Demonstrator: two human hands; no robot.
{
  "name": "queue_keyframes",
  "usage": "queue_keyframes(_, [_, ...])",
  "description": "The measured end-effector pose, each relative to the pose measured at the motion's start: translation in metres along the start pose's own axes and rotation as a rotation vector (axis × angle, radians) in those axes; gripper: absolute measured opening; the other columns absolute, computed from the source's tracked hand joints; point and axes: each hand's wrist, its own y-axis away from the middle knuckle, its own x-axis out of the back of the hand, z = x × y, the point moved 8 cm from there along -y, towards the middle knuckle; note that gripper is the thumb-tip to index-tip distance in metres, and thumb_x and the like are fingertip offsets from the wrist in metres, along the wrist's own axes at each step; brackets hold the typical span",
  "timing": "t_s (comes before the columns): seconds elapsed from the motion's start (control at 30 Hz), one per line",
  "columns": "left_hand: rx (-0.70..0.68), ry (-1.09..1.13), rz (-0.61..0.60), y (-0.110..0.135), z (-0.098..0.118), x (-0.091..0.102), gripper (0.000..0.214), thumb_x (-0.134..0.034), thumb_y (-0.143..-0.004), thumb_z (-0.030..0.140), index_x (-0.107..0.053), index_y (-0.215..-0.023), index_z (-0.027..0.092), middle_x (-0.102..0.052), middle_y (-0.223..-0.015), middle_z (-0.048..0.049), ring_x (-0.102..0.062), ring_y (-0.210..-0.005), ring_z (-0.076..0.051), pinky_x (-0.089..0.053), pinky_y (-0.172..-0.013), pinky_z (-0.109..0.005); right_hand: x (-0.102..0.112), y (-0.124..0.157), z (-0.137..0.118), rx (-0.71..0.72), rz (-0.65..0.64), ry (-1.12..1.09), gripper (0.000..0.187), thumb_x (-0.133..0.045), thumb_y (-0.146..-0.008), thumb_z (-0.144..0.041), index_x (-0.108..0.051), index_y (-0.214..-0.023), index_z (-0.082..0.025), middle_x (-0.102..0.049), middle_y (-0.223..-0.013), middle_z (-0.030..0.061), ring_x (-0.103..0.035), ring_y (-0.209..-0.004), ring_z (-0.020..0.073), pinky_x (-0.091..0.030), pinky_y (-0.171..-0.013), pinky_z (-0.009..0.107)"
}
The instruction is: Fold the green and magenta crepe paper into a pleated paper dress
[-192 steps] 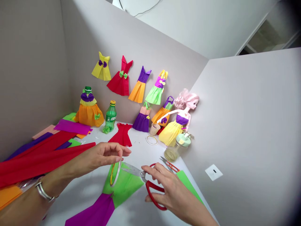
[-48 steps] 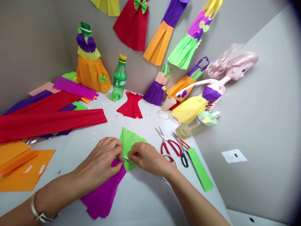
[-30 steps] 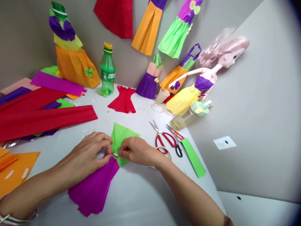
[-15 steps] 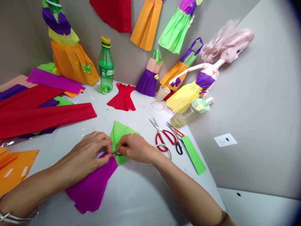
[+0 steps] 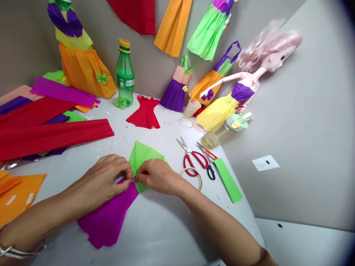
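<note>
A paper dress lies on the table, its purple skirt (image 5: 111,218) spreading toward me and its green top (image 5: 142,153) pointing away. My left hand (image 5: 109,175) pinches the paper at the waist, where the two colours meet. Right beside it, my right hand (image 5: 155,175) has thumb and fingers closed at the same spot, partly covering the green paper. The fingertips of both hands nearly touch. A small dark bit shows between them, too small to make out. A ring-shaped roll of tape (image 5: 200,181) lies by my right wrist, partly hidden.
Red-handled scissors (image 5: 192,157) and a green paper strip (image 5: 227,181) lie to the right. Crepe paper sheets (image 5: 55,138) are piled at left. A green bottle (image 5: 124,77), a small red dress (image 5: 143,112), a paper cup (image 5: 192,108) and a doll (image 5: 241,88) stand or lie behind.
My right hand's fingertips have shifted slightly left, closer to my left fingers at the waist. My left hand stays nearly in place.
</note>
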Motion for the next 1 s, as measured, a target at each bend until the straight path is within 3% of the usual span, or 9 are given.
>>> queue_keyframes(0.33, [-0.005, -0.026, 0.006, 0.003, -0.002, 0.002, 0.013, -0.051, -0.084, 0.03, -0.063, -0.084, 0.025, -0.067, -0.09, 0.0002, -0.061, -0.094, -0.023, -0.043, -0.093, -0.039, -0.001, 0.001, -0.002, -0.008, 0.002, 0.031, 0.02, -0.062, -0.09, -0.024, -0.072, -0.073, -0.02, -0.058, -0.063, -0.004, -0.045, -0.06, 0.0103, -0.028, -0.059, 0.025])
queue_keyframes(0.57, [-0.059, -0.096, -0.017, 0.002, 0.004, 0.001, 0.012, -0.05, -0.085, 0.027, -0.062, -0.083, 0.026, -0.068, -0.088, 0.003, -0.064, -0.092, -0.022, -0.026, -0.113, -0.048, 0.001, 0.002, -0.002, -0.016, -0.011, 0.132, 0.028, -0.057, -0.095, -0.029, -0.07, -0.072, -0.019, -0.061, -0.065, -0.0014, -0.045, -0.06, 0.0118, -0.025, -0.059, 0.028])
queue_keyframes(0.77, [-0.098, -0.146, -0.022, 0.004, 0.011, 0.001, 0.016, -0.047, -0.087, 0.026, -0.062, -0.08, 0.026, -0.067, -0.083, 0.0028, -0.064, -0.093, -0.021, -0.022, -0.114, -0.05, 0.004, 0.004, -0.012, 0.023, -0.021, 0.229, 0.029, -0.054, -0.098, -0.027, -0.069, -0.074, -0.018, -0.068, -0.072, 0.0018, -0.054, -0.065, 0.0137, -0.026, -0.059, 0.029])
queue_keyframes(1.0, [-0.102, -0.161, 0.011, 0.005, 0.011, 0.001, 0.019, -0.044, -0.088, 0.023, -0.061, -0.079, 0.026, -0.064, -0.08, 0.0033, -0.062, -0.092, -0.019, -0.019, -0.118, -0.048, 0.004, 0.007, -0.019, 0.043, 0.022, 0.399, 0.029, -0.053, -0.1, -0.024, -0.071, -0.078, -0.016, -0.075, -0.086, 0.0096, -0.066, -0.079, 0.0203, -0.033, -0.07, 0.031])
